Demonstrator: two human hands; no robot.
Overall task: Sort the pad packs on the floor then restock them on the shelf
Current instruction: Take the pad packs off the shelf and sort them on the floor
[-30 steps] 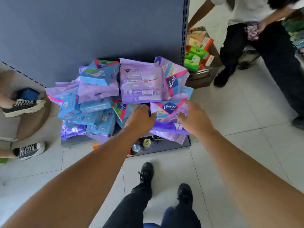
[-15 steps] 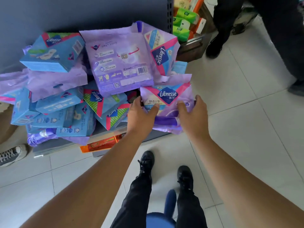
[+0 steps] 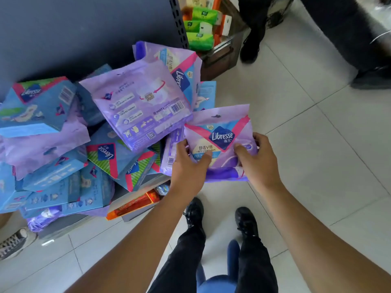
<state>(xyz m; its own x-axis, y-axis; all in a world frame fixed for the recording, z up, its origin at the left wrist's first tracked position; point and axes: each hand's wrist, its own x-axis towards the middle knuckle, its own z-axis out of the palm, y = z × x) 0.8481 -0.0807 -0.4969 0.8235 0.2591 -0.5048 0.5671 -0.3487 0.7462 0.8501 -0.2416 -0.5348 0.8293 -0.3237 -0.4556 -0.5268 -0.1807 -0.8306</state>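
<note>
Shop aisle: slotted shelving upright (image 3: 178, 20), heaped pad packs (image 3: 139, 104), boxed stock (image 3: 201, 28), tiled floor (image 3: 317, 144).

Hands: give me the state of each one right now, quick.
Left hand: closed on the left side of the purple Libresse pack.
Right hand: closed on the same pack's right side.

Two hands, the left hand (image 3: 188, 166) and the right hand (image 3: 257, 160), on one purple Libresse pack (image 3: 220, 142). Left of that pack, the heap (image 3: 84, 144) is too tangled for a full count: at least two more purple packs show plainly, the back-side one (image 3: 139, 104) and one behind it (image 3: 179, 66), plus several blue boxes. Beyond the heap, three green packs (image 3: 201, 26) stacked. One orange box (image 3: 135, 205) under the heap.
</note>
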